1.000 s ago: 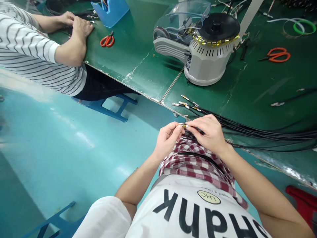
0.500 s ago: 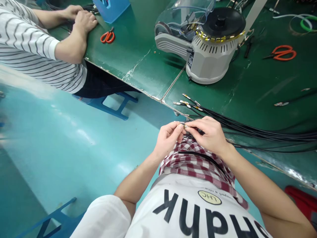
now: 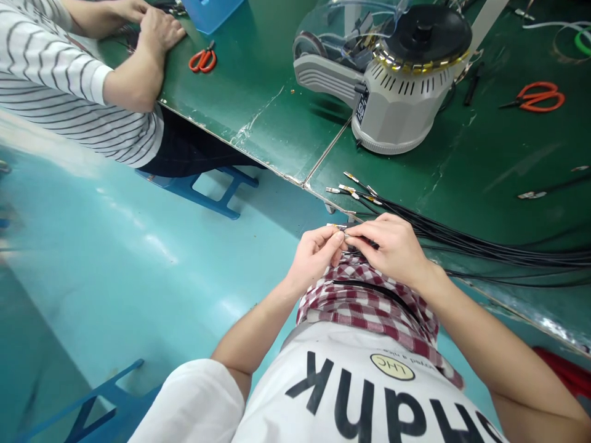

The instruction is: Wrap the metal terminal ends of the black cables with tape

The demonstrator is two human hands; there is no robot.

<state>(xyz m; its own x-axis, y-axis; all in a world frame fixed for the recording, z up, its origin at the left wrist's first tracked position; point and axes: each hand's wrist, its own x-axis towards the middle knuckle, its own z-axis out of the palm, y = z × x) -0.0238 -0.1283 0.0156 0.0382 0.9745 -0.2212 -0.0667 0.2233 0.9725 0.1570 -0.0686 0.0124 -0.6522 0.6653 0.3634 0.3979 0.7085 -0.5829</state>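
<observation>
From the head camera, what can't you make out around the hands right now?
- The held metal terminal: its crimp is hidden by the fingers of the left hand and right hand.
- Black cables: far ends cut off by the right edge.
- Bench terminals: too small to tell their exact shape.
- Blue holder: contents cut off by the top edge.

red-white checked cloth [image 3: 369, 307], black cables [image 3: 484, 249], green workbench [image 3: 489, 141], orange scissors [image 3: 540, 97]
</observation>
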